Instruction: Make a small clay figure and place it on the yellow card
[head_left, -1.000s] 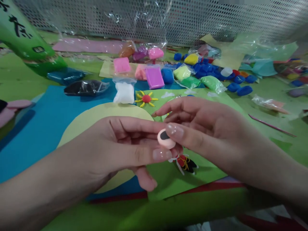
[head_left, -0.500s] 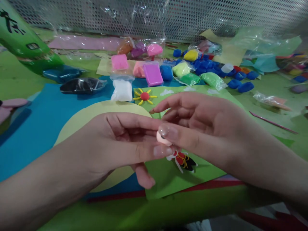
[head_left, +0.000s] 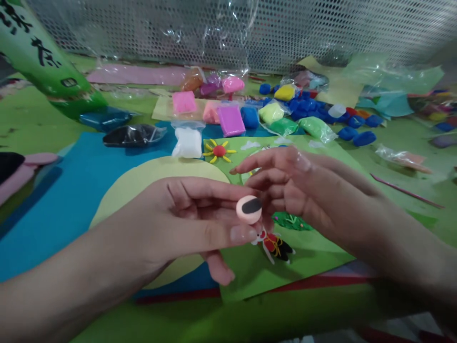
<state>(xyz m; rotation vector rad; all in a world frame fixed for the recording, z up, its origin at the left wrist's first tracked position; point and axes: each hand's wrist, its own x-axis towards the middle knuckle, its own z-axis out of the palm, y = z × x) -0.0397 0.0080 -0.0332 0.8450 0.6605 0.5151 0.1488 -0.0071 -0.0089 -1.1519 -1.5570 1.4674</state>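
Between the thumb and fingers of my left hand [head_left: 193, 219] is a pale pink clay ball [head_left: 243, 216] with a flat black oval on it. My right hand [head_left: 303, 183] is beside it, thumb raised and fingers curved loosely, with nothing seen in its grasp; its fingertips are behind the ball, and whether they touch my left fingers is unclear. Below the ball a clay figure [head_left: 274, 244] in red and black lies on the green sheet [head_left: 250, 276]. A clay sun [head_left: 218, 151] with yellow rays is at the sheet's top left.
Bagged white clay [head_left: 187, 143] and black clay [head_left: 130, 136] lie behind my left hand. Further back are colourful clay packs [head_left: 231, 120] and blue pieces [head_left: 309, 105]. A green bottle [head_left: 46, 62] leans at the left; a thin pink stick [head_left: 407, 190] lies right.
My right thumb has lifted off the ball, uncovering the black oval. The view has shifted slightly, and my left hand still holds the ball.
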